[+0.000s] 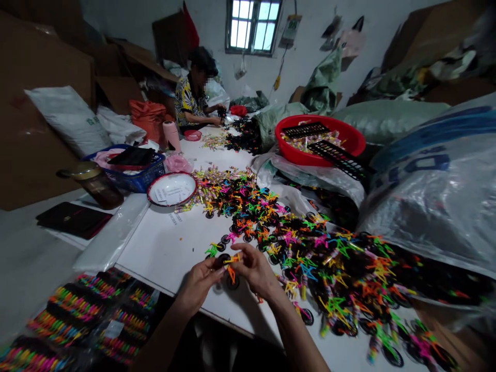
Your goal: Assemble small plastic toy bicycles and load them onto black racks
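1. left hand (199, 283): narrow pinch on a small toy bike (228, 263), fingers (217, 267) closed at its black wheel.
2. right hand (253, 269): also holding the toy bike from the other side, fingers (238, 260) closed near its yellow and orange frame. the hands are just apart, bike between them.
3. bike sits just above the counter (155, 258), with a black wheel (233, 282) showing below the hands.
4. handling: the part is small, so a close two-hand pinch at wheel and frame looks steadiest. light pressure seems wise, as the thin frame arms look easy to bend.
5. pile of toy bikes (310, 253) lies on the counter just right of and ahead of the right hand, nearest bikes close by.
6. nearby: white plate (194, 181) left of the pile, red basin (351, 129) with black racks beyond it, packed strips (89, 310) lower left.
7. co-worker (191, 90) sits at the far end, hands at a dark pile (242, 135).
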The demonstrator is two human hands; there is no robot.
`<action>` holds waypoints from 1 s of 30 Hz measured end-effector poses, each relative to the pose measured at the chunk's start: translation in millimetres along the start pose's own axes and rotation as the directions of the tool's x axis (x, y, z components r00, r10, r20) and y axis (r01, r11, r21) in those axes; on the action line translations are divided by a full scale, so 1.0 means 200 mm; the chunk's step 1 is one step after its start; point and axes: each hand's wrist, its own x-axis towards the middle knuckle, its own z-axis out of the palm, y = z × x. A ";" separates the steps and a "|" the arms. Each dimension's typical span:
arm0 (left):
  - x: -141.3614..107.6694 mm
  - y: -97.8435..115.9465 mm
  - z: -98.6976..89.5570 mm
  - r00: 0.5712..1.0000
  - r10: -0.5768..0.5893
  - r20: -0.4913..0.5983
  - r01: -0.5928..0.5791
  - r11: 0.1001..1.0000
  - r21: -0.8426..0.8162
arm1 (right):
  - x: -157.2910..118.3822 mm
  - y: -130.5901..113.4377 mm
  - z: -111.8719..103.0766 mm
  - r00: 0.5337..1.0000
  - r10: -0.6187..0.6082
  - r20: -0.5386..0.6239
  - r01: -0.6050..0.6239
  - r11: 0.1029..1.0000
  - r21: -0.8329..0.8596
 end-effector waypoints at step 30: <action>0.08 0.06 -0.09 0.977 0.198 -0.077 -0.083 0.689 0.720 | -0.35 -0.34 -0.59 0.743 -0.546 -0.387 -0.156 0.421 -0.894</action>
